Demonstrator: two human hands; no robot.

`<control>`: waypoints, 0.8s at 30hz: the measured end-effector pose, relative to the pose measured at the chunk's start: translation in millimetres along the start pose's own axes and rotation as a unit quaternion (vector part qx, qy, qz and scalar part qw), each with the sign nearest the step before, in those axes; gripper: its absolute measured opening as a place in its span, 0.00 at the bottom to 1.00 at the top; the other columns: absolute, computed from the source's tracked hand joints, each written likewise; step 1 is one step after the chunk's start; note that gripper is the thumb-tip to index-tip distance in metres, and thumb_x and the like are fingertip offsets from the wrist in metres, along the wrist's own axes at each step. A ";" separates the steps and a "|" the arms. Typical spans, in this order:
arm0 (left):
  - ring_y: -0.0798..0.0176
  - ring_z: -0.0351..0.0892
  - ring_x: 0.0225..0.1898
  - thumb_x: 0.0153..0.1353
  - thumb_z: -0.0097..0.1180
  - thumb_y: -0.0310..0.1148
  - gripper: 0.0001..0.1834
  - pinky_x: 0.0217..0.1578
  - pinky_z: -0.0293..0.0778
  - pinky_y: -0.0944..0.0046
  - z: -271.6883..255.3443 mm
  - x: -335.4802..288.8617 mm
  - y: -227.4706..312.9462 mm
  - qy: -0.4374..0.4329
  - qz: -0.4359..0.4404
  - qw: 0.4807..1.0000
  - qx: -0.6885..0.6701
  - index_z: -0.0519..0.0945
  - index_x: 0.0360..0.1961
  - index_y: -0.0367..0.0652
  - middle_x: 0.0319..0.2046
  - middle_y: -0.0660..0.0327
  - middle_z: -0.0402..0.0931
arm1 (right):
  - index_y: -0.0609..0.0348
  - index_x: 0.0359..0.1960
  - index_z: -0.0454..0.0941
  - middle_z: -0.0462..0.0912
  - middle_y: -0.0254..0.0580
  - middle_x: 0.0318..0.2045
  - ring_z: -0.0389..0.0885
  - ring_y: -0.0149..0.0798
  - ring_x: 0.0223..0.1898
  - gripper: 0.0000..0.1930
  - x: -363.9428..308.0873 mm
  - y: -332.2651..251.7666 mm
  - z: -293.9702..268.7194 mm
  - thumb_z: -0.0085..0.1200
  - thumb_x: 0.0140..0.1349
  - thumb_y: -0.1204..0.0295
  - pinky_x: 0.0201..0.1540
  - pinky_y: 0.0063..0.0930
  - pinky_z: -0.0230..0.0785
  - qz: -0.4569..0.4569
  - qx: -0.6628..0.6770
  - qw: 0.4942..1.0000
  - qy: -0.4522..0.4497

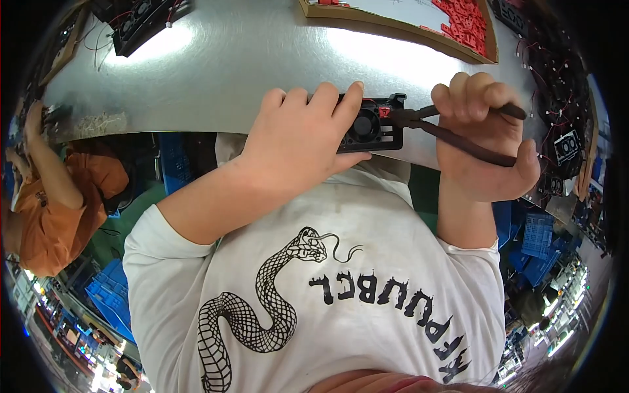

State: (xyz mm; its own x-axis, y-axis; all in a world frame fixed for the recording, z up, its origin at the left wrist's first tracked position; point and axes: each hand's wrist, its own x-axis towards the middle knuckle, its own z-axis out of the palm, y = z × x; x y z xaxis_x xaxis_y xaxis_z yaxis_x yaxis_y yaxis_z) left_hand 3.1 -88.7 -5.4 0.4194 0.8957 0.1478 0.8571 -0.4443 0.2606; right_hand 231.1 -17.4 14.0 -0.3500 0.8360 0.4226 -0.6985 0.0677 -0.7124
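Observation:
My left hand [298, 134] grips a black plastic housing with a small cooling fan [364, 126] in it, at the near edge of the metal table. Its fingers lie over the housing's left part and hide it. A small red plastic piece [384, 112] sits beside the fan at the housing's upper side. In my right hand [485, 134] is a pair of dark pliers [468, 145], its handles spread between fingers and thumb. The pliers' jaws are at the red piece; whether they clamp it I cannot tell.
A cardboard tray [400, 19] holding many red plastic pieces [462, 26] lies at the far right. More black fan housings [141, 26] with wires lie at the far left, others along the right [567, 147]. A person in orange [65, 196] sits at the left. Blue crates [111, 295] stand below.

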 end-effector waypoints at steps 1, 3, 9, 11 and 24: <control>0.60 0.76 0.32 0.52 0.69 0.59 0.42 0.36 0.66 0.58 -0.5 0.7 -1.0 0.000 0.001 1.000 0.002 0.75 0.63 0.46 0.35 0.63 0.74 | 0.73 0.50 0.75 0.76 0.46 0.38 0.71 0.41 0.36 0.36 4.5 0.7 -3.7 0.48 0.59 0.45 0.43 0.40 0.65 -0.002 0.001 1.000 0.000; 0.59 0.78 0.34 0.51 0.69 0.58 0.41 0.39 0.69 0.57 -0.7 4.5 -4.2 -0.011 0.041 0.999 -0.010 0.76 0.62 0.47 0.37 0.63 0.76 | 0.74 0.43 0.79 0.78 0.46 0.31 0.70 0.37 0.27 0.33 20.7 -2.9 -14.7 0.54 0.57 0.47 0.32 0.32 0.65 0.039 -0.020 0.969 -0.242; 0.56 0.80 0.40 0.50 0.71 0.56 0.40 0.48 0.72 0.56 -17.0 34.1 -31.9 -0.085 0.187 0.977 -0.052 0.76 0.62 0.48 0.41 0.62 0.78 | 0.75 0.38 0.82 0.81 0.45 0.25 0.77 0.37 0.25 0.31 79.9 14.9 2.8 0.52 0.61 0.49 0.29 0.32 0.69 0.306 0.053 0.874 -0.374; 0.55 0.80 0.40 0.51 0.70 0.55 0.40 0.48 0.72 0.56 -13.2 23.0 -28.5 -0.064 0.138 0.987 -0.055 0.76 0.63 0.48 0.41 0.62 0.78 | 0.76 0.43 0.79 0.78 0.45 0.29 0.73 0.35 0.29 0.32 62.3 6.6 2.8 0.46 0.64 0.49 0.33 0.31 0.65 0.228 -0.064 0.949 -0.207; 0.57 0.80 0.37 0.53 0.68 0.57 0.42 0.42 0.69 0.56 -6.4 1.1 -0.7 -0.034 -0.009 0.999 -0.033 0.74 0.64 0.45 0.39 0.60 0.75 | 0.68 0.56 0.75 0.71 0.42 0.40 0.67 0.39 0.42 0.37 0.8 0.5 17.8 0.50 0.59 0.44 0.47 0.37 0.60 0.011 -0.104 0.994 -0.038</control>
State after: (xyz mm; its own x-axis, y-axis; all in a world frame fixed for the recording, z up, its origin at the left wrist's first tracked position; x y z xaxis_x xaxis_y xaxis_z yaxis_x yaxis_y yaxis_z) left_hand 1.0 -87.5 0.6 0.4262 0.9013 0.0777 0.8438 -0.4270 0.3250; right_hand 219.3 -26.4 24.0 -0.4159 0.7956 0.4404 -0.5479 0.1672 -0.8196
